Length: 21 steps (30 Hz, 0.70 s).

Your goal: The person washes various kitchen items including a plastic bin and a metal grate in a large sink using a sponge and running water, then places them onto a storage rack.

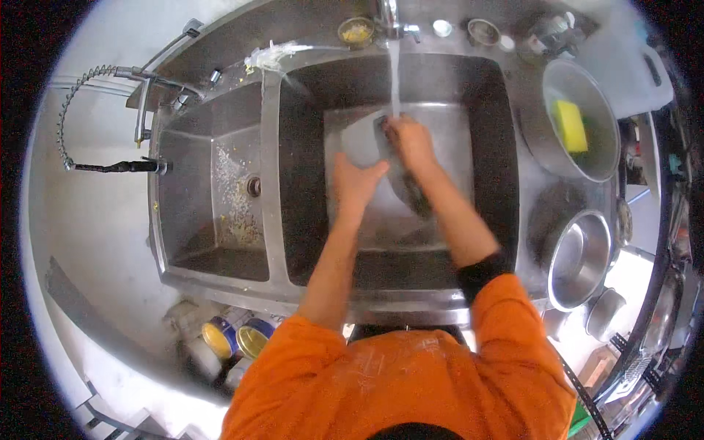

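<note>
My left hand (357,179) grips the near side of a pale, smooth vessel or dish (360,138), blurred by motion, inside the large stainless-steel sink basin (440,231). My right hand (413,146) is curled over its right side, fingers around a small dark item (380,125) too blurred to name. A dark band runs below that hand along the pale piece; whether it is shadow or part of the piece I cannot tell. From the faucet (389,14) a stream of water (395,77) falls right at my right fingertips.
The smaller left basin (187,209) holds food scraps (234,192) around its drain (253,186). A spring-hose sprayer (121,166) hangs at left. To the right stand a large pot (531,126) with a yellow sponge (572,126) and a steel bowl (580,261). A strainer with scraps (355,33) sits behind.
</note>
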Available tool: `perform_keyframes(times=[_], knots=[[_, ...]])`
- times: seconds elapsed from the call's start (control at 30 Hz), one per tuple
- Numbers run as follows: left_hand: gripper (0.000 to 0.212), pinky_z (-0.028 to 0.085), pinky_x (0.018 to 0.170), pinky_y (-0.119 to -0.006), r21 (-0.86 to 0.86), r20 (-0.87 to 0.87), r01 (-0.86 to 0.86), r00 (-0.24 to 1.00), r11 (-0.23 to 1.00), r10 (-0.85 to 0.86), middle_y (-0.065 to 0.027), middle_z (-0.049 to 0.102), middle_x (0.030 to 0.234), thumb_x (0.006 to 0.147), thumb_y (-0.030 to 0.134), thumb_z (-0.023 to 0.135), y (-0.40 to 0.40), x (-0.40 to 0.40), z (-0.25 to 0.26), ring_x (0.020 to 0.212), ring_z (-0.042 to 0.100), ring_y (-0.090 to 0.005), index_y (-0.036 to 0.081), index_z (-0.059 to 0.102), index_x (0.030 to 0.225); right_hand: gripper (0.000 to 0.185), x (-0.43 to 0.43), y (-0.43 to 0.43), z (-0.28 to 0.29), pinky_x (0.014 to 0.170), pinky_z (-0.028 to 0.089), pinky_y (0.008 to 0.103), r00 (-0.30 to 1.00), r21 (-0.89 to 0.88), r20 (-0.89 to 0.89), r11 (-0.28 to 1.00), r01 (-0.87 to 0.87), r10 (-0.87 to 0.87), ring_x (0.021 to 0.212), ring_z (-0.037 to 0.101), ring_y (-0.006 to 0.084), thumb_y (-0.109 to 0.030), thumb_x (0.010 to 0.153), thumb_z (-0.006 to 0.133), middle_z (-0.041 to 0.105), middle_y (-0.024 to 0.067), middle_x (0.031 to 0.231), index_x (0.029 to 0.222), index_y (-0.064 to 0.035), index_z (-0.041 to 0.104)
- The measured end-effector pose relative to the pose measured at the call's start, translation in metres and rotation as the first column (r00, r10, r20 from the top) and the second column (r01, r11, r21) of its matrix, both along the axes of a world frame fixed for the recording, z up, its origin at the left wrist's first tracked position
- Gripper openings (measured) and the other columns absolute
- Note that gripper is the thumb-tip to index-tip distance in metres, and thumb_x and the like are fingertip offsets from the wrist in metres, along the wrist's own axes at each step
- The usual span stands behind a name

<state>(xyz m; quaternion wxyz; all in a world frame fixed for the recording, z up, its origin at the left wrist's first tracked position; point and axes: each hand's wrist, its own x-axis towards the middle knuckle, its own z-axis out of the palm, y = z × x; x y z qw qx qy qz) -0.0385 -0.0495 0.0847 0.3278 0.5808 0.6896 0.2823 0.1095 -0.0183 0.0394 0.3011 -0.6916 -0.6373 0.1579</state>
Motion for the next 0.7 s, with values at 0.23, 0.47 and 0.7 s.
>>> perform_keyframes(times=[0.23,0.47,0.7], knots=[[0.060,0.045,0.076,-0.036,0.024,0.037,-0.009,0.999,1.000,0.008,-0.0221,0.058,0.094,0.052,0.025,0.077,-0.006,0.001,0.012,0.087,0.058,-0.0312,-0.006,0.049,0.096,0.022,-0.007,0.001,-0.007,0.067,0.047,0.0459,0.997,-0.092,-0.068,0.995,0.040,-0.046,0.074,0.059,0.0402,-0.016,0.075,0.060,0.060,0.0219,0.079,0.092,-0.0033,0.059],[0.060,0.045,0.075,-0.036,-0.012,0.000,-0.040,0.999,0.999,0.040,-0.0210,0.059,0.093,0.052,0.024,0.076,0.001,-0.017,0.008,0.085,0.058,-0.0293,-0.005,0.048,0.096,0.030,-0.001,0.005,-0.004,0.071,0.048,0.0407,0.935,-0.165,-0.352,0.979,-0.117,0.052,0.080,0.059,0.0370,-0.020,0.073,0.063,0.061,0.0219,0.081,0.098,-0.0037,0.060],[0.068,0.045,0.076,-0.040,0.058,0.097,-0.065,0.994,0.996,0.059,-0.0257,0.057,0.093,0.052,0.029,0.076,0.007,-0.027,0.005,0.088,0.057,-0.0378,-0.005,0.042,0.101,0.042,0.007,0.019,-0.030,0.078,0.045,0.0379,0.735,-0.333,-0.653,0.941,-0.059,-0.185,0.087,0.059,0.0320,-0.034,0.084,0.054,0.059,0.0206,0.099,0.111,-0.0019,0.052]])
